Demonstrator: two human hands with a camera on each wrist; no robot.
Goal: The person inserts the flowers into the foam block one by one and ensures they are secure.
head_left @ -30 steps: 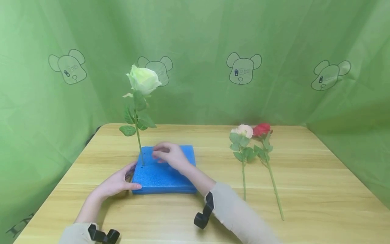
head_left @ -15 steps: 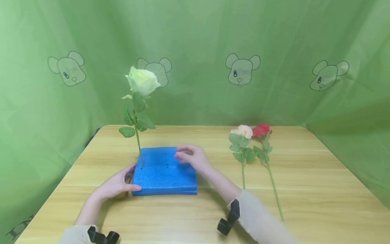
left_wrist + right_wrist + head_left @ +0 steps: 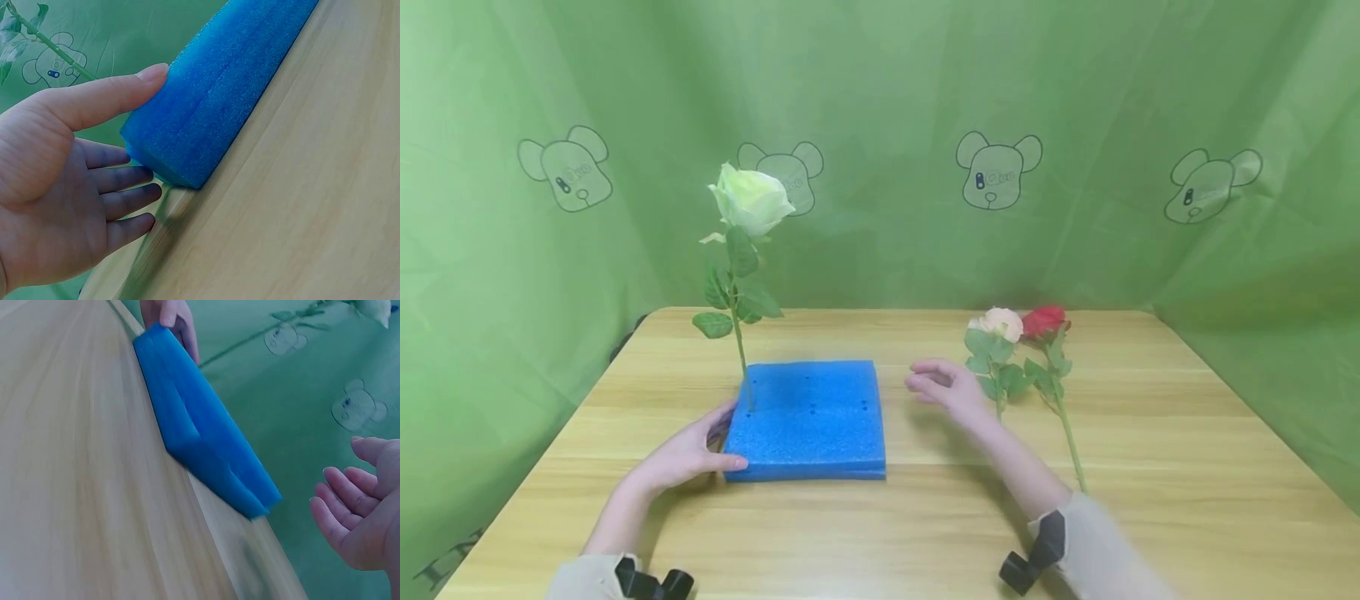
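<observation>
A blue foam block [image 3: 812,442] with several small holes in its top lies left of centre on the table in the head view. One artificial white-green rose [image 3: 752,200] stands in a hole near its left edge, leaning slightly. My left hand [image 3: 685,454] rests against the block's left side, its thumb on the front corner and its fingers fairly straight, as the left wrist view also shows. My right hand [image 3: 955,396] is in the air right of the block, fingers loosely bent and holding nothing. Just beyond it lies a pale pink rose [image 3: 1000,325], its stem partly hidden by my arm.
A red rose [image 3: 1043,321] lies right of the pink one, its stem [image 3: 1071,433] pointing towards me. Wooden table [image 3: 820,542] lies under everything. Green curtain [image 3: 880,250] with bear-head prints hangs behind and at the sides.
My right hand has moved right, from above the foam block to the space between the block and the lying roses. The left hand and the standing rose have stayed in place.
</observation>
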